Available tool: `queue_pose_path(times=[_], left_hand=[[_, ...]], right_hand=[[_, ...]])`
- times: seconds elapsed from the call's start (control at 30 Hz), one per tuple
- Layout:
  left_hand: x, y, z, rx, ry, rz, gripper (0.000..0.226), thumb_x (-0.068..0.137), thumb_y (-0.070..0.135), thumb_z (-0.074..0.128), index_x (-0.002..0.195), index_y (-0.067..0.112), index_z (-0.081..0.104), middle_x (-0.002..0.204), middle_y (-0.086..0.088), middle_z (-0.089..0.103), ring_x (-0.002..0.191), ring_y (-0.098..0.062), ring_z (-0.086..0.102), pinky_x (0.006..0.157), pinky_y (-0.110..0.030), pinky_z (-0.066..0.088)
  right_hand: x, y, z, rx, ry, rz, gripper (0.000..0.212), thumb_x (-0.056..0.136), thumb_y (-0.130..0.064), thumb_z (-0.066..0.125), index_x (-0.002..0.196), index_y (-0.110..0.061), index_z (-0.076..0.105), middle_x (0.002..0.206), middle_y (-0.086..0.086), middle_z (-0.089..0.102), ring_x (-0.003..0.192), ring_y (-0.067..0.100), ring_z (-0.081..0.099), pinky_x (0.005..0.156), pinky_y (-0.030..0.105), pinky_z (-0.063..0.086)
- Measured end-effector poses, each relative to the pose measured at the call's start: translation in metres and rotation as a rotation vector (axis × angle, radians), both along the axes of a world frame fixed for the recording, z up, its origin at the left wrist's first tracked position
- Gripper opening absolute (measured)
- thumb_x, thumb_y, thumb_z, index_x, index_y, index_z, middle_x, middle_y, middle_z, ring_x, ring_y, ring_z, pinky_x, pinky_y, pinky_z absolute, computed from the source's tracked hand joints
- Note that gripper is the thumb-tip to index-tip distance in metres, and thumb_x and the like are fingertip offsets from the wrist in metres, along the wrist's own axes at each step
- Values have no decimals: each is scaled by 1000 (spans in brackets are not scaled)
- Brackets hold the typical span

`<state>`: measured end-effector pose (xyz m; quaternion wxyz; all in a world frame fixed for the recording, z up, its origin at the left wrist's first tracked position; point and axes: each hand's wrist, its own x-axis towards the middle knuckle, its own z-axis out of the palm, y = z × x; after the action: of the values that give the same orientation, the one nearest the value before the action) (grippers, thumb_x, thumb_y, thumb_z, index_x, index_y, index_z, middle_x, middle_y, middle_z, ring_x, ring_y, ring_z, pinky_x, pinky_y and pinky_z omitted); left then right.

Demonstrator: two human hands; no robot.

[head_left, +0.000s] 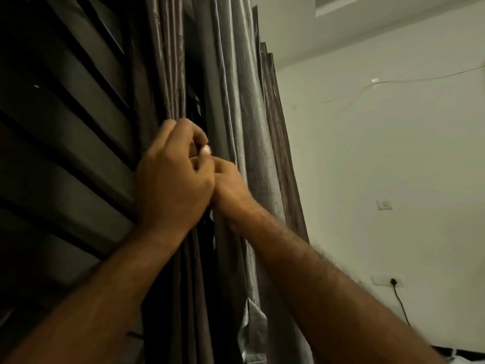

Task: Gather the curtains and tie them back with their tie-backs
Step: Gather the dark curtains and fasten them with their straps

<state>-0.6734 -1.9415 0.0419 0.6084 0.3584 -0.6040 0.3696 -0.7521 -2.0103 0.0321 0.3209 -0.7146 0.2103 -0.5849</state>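
White painted wall (380,153) fills the right side, carrying a pale wall switch (384,204), a socket with a black plug (393,281) and a thin trailing wire (420,80). Dark slatted shutters (65,127) occupy the left. Between them hang the grey-brown pleated fabric curtains (236,101), bunched into vertical folds. Their left edge meets the slats, and their right edge borders open wall. The left hand (170,179) is raised at a dark gap between folds, fingers curled with tips pinched together; what they pinch cannot be told. The right hand (228,187) touches it and is partly hidden, so its grip is unclear.
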Motion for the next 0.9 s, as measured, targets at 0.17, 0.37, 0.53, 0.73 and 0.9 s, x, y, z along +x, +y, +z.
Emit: queue_pose_path(times=[0.17,0.37,0.53,0.73,0.9], left_hand=[[-31,-60,4,276,143,-171,6,93,24,57,92,20,61,91,3,63,78,-11,59,57,-18,41],[-45,-141,-10,388,89,-52,22,91,35,58,111,25,63,118,0,59,110,-22,53,91,-40,47],[-48,-211,-29,307,-57,176,43,86,47,61,125,31,59,143,-4,43,136,-26,33,110,-49,26],[-43,-273,-25,244,-101,222,70,77,55,69,139,33,46,160,-9,12,149,-34,7,114,-64,14],[-45,-308,-22,271,-63,207,85,75,65,64,146,29,34,162,-9,-1,150,-34,-2,113,-68,10]], right_hand=[[-69,-36,5,9,-31,-259,22,96,-3,53,88,-7,73,86,10,75,80,23,75,69,33,63],[-127,-109,-12,122,-138,-535,16,95,-6,52,95,-13,66,93,13,75,86,28,74,77,39,63],[-138,-180,-44,261,-7,-644,49,96,-26,63,140,-16,46,136,11,60,115,27,62,94,38,54],[-125,-262,-62,364,38,-663,83,96,-42,64,159,-16,17,165,14,28,144,35,41,115,49,41],[-100,-302,-67,249,91,-621,55,100,-34,60,149,-18,44,146,9,56,116,20,60,91,34,53]])
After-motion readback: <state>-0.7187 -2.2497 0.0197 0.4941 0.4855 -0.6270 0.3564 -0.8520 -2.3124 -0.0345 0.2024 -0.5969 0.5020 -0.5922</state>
